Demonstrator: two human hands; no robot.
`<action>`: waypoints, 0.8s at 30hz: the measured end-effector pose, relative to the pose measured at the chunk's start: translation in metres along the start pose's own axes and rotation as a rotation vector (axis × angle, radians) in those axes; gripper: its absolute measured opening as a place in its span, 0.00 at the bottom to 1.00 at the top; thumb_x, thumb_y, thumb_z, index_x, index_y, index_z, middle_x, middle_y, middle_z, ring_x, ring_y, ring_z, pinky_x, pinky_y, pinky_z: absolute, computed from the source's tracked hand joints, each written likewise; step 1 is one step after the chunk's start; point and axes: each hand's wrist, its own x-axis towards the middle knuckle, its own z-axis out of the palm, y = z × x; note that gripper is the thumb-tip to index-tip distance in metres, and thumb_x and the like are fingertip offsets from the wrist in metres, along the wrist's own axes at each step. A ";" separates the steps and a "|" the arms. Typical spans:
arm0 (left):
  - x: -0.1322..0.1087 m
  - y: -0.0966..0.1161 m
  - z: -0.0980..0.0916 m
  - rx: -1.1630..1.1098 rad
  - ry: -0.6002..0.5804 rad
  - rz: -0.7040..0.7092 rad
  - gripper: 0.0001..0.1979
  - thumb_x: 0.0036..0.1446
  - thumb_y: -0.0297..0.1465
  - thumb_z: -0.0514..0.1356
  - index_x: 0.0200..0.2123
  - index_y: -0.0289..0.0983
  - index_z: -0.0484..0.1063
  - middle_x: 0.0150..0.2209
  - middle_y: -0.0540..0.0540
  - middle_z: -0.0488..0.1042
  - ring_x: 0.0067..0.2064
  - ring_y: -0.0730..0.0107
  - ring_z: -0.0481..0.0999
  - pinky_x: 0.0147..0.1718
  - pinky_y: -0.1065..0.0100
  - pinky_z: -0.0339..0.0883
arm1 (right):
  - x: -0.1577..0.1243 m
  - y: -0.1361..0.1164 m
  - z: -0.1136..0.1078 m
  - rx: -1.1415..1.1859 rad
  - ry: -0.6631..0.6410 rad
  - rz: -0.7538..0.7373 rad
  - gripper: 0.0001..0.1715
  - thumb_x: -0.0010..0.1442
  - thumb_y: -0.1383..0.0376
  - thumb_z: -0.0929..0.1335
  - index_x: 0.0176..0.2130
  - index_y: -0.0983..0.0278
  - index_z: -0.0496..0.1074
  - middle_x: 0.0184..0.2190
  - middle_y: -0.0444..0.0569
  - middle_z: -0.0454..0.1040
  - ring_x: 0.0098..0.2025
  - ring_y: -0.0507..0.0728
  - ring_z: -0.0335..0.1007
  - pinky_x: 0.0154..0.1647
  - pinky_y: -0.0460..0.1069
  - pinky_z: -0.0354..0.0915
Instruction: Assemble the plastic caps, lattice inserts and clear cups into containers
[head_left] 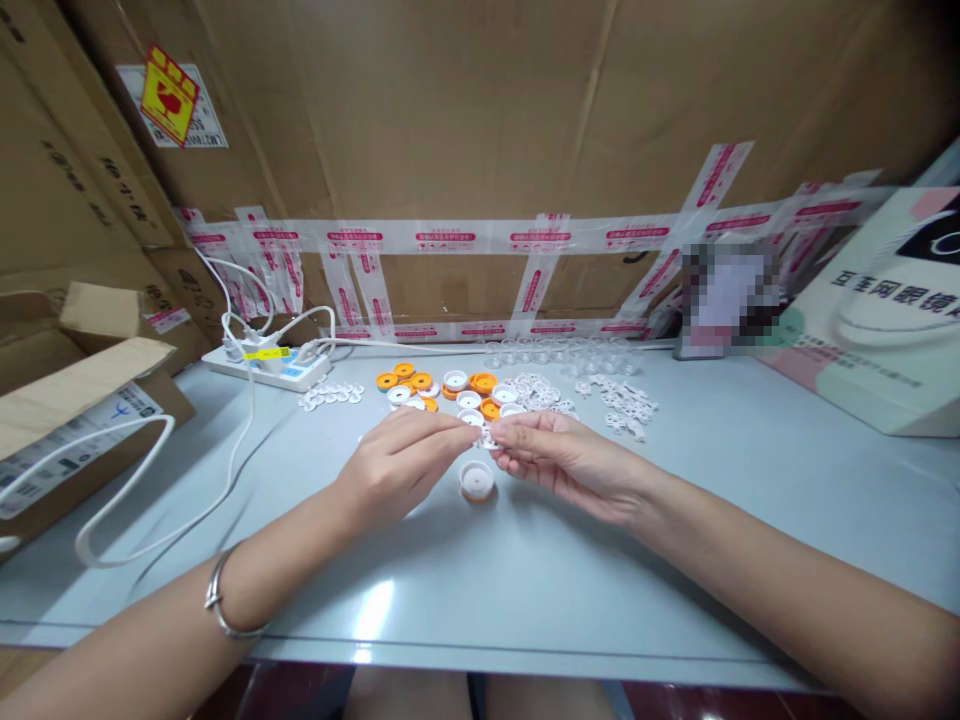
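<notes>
My left hand (pixel 401 455) and my right hand (pixel 559 458) meet over the grey table (pixel 480 590), fingertips pinched together on a small white plastic piece (pixel 487 438). Just below them a round white cap with an orange underside (pixel 477 481) stands on the table. Behind the hands lies a cluster of orange and white round caps (pixel 442 388). To its right sit piles of small white plastic pieces (pixel 600 395), and a smaller pile of white pieces (pixel 330 393) lies to the left. A metal bangle (pixel 219 605) circles my left wrist.
A white power strip (pixel 266 365) with plugs and white cables (pixel 150 500) lies at the back left. An open cardboard box (pixel 67 400) stands at the left edge. Taped cardboard walls (pixel 480 150) close the back. A printed paper bag (pixel 877 320) leans at right.
</notes>
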 end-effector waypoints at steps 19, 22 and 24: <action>0.008 0.003 -0.004 -0.160 0.123 -0.392 0.03 0.53 0.28 0.60 0.29 0.38 0.75 0.29 0.48 0.78 0.30 0.71 0.75 0.33 0.70 0.67 | 0.018 -0.045 -0.111 -1.418 0.355 -0.092 0.09 0.42 0.60 0.71 0.25 0.62 0.72 0.22 0.46 0.73 0.24 0.53 0.65 0.24 0.47 0.60; 0.008 0.004 -0.003 -0.151 0.125 -0.352 0.03 0.53 0.28 0.60 0.28 0.38 0.74 0.28 0.47 0.78 0.30 0.70 0.75 0.33 0.69 0.68 | 0.021 -0.039 -0.104 -1.391 0.364 -0.094 0.08 0.42 0.61 0.71 0.24 0.62 0.71 0.21 0.46 0.72 0.23 0.52 0.64 0.22 0.46 0.59; 0.008 0.004 -0.003 -0.147 0.127 -0.328 0.03 0.52 0.29 0.60 0.28 0.38 0.74 0.28 0.47 0.78 0.30 0.70 0.76 0.32 0.69 0.68 | 0.021 -0.038 -0.102 -1.380 0.365 -0.085 0.06 0.43 0.62 0.70 0.23 0.62 0.71 0.21 0.46 0.72 0.22 0.51 0.64 0.21 0.46 0.58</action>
